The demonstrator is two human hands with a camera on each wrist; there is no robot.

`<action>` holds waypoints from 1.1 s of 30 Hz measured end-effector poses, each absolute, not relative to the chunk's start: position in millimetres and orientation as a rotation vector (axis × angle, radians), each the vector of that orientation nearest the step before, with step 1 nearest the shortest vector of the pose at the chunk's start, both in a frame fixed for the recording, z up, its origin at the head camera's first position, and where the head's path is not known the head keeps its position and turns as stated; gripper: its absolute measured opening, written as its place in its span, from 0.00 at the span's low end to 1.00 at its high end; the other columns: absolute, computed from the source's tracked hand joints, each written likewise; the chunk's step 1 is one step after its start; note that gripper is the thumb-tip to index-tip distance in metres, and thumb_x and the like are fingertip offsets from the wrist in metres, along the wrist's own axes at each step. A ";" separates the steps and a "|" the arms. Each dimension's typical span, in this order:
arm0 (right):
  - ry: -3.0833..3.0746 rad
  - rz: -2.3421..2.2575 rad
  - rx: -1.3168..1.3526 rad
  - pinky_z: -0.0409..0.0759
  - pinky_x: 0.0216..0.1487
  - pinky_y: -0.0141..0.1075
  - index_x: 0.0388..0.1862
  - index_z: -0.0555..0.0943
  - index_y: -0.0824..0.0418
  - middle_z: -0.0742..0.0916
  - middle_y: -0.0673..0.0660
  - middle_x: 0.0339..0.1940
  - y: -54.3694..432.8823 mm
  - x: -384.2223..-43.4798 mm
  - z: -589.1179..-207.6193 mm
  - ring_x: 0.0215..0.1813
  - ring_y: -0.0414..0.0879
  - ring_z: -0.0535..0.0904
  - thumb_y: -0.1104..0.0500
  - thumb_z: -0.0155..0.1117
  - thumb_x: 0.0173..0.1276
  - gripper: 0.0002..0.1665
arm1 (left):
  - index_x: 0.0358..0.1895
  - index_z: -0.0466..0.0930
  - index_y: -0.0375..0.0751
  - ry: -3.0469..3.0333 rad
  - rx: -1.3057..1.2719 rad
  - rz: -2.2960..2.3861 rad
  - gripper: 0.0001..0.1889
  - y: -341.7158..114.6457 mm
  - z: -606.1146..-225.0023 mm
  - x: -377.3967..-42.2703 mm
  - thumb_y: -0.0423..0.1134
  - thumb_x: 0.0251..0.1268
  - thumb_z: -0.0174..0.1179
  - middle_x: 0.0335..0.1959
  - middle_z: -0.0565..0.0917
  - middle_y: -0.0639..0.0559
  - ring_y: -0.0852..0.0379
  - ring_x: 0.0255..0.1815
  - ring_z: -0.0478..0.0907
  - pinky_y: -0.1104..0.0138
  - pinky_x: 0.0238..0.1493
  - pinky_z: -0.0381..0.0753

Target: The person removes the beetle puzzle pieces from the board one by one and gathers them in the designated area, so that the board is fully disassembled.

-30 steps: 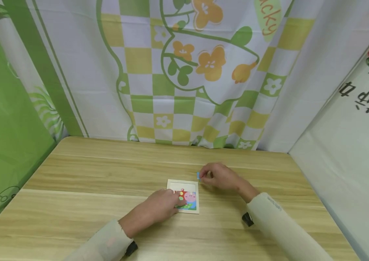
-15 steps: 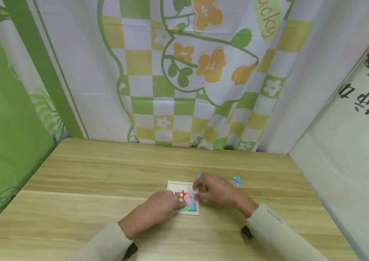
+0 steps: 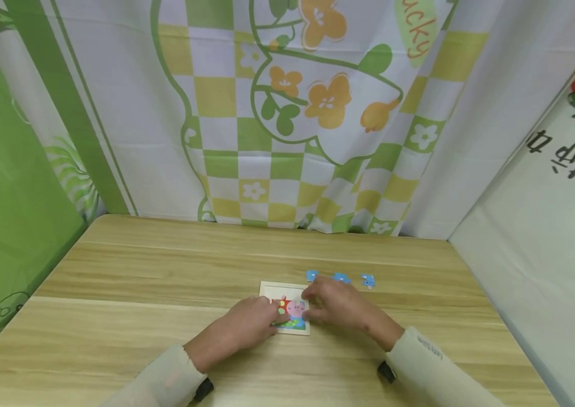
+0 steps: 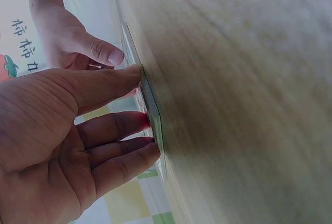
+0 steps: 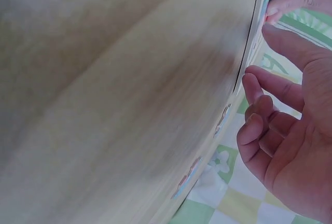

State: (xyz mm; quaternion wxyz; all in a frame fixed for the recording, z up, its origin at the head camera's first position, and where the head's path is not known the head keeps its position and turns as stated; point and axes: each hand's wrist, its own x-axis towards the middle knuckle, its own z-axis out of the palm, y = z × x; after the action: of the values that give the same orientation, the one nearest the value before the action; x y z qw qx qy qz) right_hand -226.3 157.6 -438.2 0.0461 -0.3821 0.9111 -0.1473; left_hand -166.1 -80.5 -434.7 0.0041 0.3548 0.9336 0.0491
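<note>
A small wooden jigsaw puzzle tray (image 3: 283,284) lies flat on the table. Pieces with a pink pig face (image 3: 295,308), red and green fill its near part, while the far part shows bare wood. My left hand (image 3: 247,322) lies over the tray's left side; in the left wrist view its thumb and extended fingers press against the tray (image 4: 151,97). At the right rim is my right hand (image 3: 340,305), thumb and index finger touching the tray apart from each other. Its other fingers curl in the right wrist view, with no piece visible between them.
Loose blue puzzle pieces lie beyond the right hand: one by the tray's far corner (image 3: 312,275), a partly hidden piece (image 3: 341,277), and a piece farther right (image 3: 368,280). A patterned curtain (image 3: 297,169) hangs behind the wooden table (image 3: 165,265).
My right hand has moved from the blue piece beyond the tray back toward me, to the tray's right rim. The blue pieces now show. My left hand stays put.
</note>
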 end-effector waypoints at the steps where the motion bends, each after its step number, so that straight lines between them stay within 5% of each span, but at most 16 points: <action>1: 2.787 -0.441 -1.161 0.80 0.42 0.37 0.52 0.88 0.58 0.85 0.49 0.45 157.7 -225.0 -438.3 0.40 0.41 0.78 0.47 0.77 0.64 0.22 | 0.57 0.89 0.52 2.927 1.115 0.155 0.17 -80.6 -434.7 -166.1 0.41 0.64 0.72 0.42 0.86 0.46 0.48 0.42 0.85 0.58 0.45 0.83; 9: 2.817 -0.427 -1.158 0.76 0.37 0.34 0.52 0.88 0.56 0.83 0.47 0.41 156.4 -218.4 -440.4 0.35 0.38 0.73 0.45 0.78 0.62 0.24 | 0.56 0.90 0.52 2.923 1.113 0.163 0.17 -80.7 -434.0 -165.6 0.41 0.64 0.72 0.42 0.86 0.47 0.48 0.42 0.85 0.58 0.44 0.83; 23: 2.843 -0.412 -1.163 0.79 0.49 0.42 0.49 0.87 0.56 0.85 0.46 0.43 152.6 -215.5 -441.9 0.45 0.40 0.78 0.46 0.78 0.63 0.21 | 0.57 0.89 0.53 2.923 1.126 0.160 0.17 -80.6 -437.9 -167.4 0.41 0.65 0.71 0.42 0.86 0.47 0.49 0.41 0.85 0.58 0.42 0.83; 33: 2.826 -0.435 -1.044 0.77 0.47 0.41 0.46 0.85 0.55 0.83 0.44 0.39 146.9 -216.9 -437.0 0.41 0.39 0.76 0.48 0.80 0.61 0.20 | 0.56 0.90 0.52 2.913 1.128 0.213 0.17 -81.6 -433.0 -167.3 0.39 0.63 0.72 0.40 0.86 0.47 0.49 0.38 0.85 0.58 0.39 0.84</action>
State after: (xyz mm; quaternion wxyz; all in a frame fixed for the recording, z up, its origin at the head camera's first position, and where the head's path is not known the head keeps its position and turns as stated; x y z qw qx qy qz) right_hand -216.9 146.9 -437.0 0.0487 -0.3426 0.9273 -0.1427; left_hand -167.3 -81.6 -433.0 0.0053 0.3604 0.9303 0.0679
